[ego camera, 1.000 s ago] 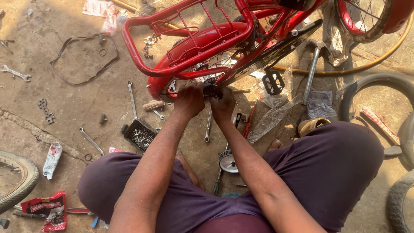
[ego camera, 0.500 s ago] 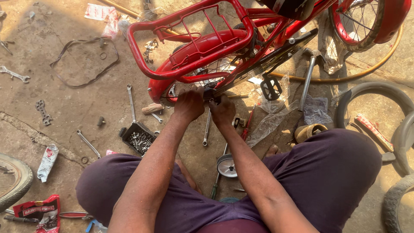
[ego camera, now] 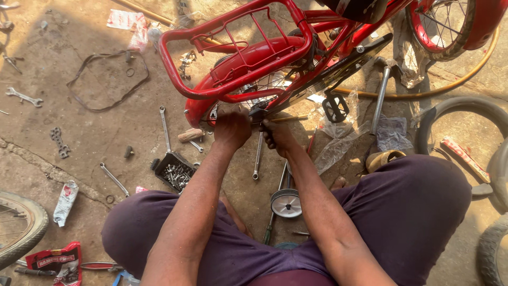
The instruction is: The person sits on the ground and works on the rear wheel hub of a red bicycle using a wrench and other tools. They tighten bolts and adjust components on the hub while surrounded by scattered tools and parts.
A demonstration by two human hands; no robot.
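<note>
The fingers of both hands are curled in tight at the rear hub of a small red bicycle (ego camera: 248,58), pinching something dark at the axle; what exactly sits between them I cannot tell, since the knuckles hide it. The left hand (ego camera: 232,130) closes from above on the near end of the axle, beside the red mudguard (ego camera: 233,66); the right hand (ego camera: 276,135) grips just beside it, touching or nearly touching, as though one steadies while the other turns. The bicycle lies tilted on the floor with its rear carrier rack (ego camera: 211,37) toward the person, which brings the hub within easy reach of someone seated with knees spread; the work sits between the knees for that reason. A spanner (ego camera: 257,156) lies just below the hands; a black tray of small nuts and bolts (ego camera: 174,172) rests near the left knee; a small white training wheel (ego camera: 286,203) lies between the legs; a black pedal (ego camera: 335,107) hangs to the right.
</note>
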